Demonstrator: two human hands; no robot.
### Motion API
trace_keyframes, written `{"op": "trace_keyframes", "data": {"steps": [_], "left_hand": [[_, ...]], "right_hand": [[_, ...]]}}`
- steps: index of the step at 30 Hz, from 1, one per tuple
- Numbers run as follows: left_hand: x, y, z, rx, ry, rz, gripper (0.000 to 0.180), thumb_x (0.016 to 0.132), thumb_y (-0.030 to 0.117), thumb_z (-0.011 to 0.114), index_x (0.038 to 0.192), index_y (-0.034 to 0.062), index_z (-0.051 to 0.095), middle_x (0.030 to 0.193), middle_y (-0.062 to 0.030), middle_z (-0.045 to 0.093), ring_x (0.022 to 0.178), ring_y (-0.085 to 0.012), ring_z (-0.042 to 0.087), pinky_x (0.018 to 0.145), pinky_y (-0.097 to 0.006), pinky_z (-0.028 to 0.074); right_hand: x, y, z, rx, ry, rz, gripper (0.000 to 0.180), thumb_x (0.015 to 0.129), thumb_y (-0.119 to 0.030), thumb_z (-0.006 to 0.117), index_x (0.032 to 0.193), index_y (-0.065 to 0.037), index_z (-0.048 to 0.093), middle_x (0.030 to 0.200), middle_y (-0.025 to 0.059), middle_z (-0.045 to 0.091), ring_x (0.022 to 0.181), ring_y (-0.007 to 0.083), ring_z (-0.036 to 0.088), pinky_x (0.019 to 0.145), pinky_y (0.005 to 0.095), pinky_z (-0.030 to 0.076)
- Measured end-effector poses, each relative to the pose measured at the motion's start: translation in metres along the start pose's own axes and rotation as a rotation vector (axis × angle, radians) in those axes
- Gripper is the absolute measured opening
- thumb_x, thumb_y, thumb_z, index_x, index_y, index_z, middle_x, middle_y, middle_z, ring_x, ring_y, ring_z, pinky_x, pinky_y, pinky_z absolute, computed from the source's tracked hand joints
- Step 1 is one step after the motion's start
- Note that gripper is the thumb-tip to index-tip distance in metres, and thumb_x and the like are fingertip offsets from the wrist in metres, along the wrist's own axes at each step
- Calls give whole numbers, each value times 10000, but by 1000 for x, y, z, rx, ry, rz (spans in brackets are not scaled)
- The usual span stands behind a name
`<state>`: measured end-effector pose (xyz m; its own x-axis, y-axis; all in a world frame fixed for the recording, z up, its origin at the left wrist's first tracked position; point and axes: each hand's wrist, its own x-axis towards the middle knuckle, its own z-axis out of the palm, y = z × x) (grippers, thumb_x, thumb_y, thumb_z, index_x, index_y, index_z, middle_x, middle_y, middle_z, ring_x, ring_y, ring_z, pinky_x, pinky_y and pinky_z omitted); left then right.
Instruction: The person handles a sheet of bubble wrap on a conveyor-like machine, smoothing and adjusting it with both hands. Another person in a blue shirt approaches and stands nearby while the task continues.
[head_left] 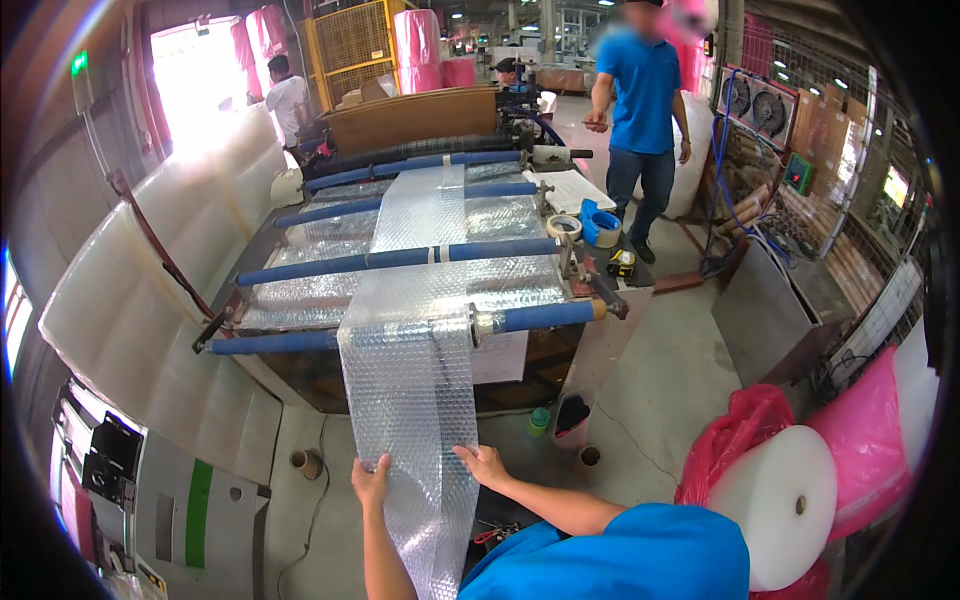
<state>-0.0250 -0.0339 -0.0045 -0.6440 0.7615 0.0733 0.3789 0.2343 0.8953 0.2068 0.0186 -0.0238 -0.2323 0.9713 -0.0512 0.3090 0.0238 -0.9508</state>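
Observation:
A long clear strip of bubble wrap (408,390) runs over the blue-wrapped rollers of a machine and hangs down toward me. My left hand (371,480) holds its left edge, thumb on top and the fingers partly hidden behind the sheet. At the right edge, my right hand (483,466) pinches the strip, its fingertips lying on the film. Just above my hands the wrap bends over the front roller (540,317). Its lower end passes down by my body and out of the picture.
Tape rolls (565,226) and a yellow-black tape measure (621,263) lie on the machine's right side. A large white roll (775,505) stands at the lower right. A grey machine (195,510) is at lower left. A person in blue (645,95) stands beyond the machine.

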Motion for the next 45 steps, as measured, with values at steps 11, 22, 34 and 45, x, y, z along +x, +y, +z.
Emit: {"op": "trace_keyframes", "data": {"steps": [11, 22, 34, 45], "left_hand": [[6, -16, 9, 99, -119, -148, 506, 651, 354, 733, 939, -26, 564, 863, -150, 624, 796, -243, 601, 717, -340, 456], [69, 57, 32, -42, -23, -3, 549, 602, 356, 776, 894, -16, 496, 841, -130, 583, 753, -210, 546, 698, -328, 442], [73, 84, -2, 119, -289, -97, 785, 558, 464, 768, 1085, -34, 467, 994, -176, 580, 943, -269, 563, 816, -352, 438], [-32, 104, -91, -99, -46, -3, 463, 655, 287, 751, 920, -11, 515, 839, -117, 620, 748, -161, 581, 684, -290, 459]], "right_hand": [[3, 17, 5, 41, -7, 26, 462, 810, -469, 536, 734, -19, 609, 545, 77, 552, 512, 166, 554, 515, 318, 425], [81, -32, -16, 241, 177, -213, 470, 797, -435, 591, 573, -30, 511, 491, -26, 451, 454, 63, 417, 436, 246, 350], [63, -42, -4, 279, 192, -61, 411, 801, -398, 588, 647, -19, 556, 531, 18, 502, 505, 93, 477, 496, 262, 384], [-64, -104, -21, 517, -240, 179, 478, 808, -495, 540, 609, -60, 526, 530, 22, 491, 494, 96, 470, 483, 228, 361]]}}
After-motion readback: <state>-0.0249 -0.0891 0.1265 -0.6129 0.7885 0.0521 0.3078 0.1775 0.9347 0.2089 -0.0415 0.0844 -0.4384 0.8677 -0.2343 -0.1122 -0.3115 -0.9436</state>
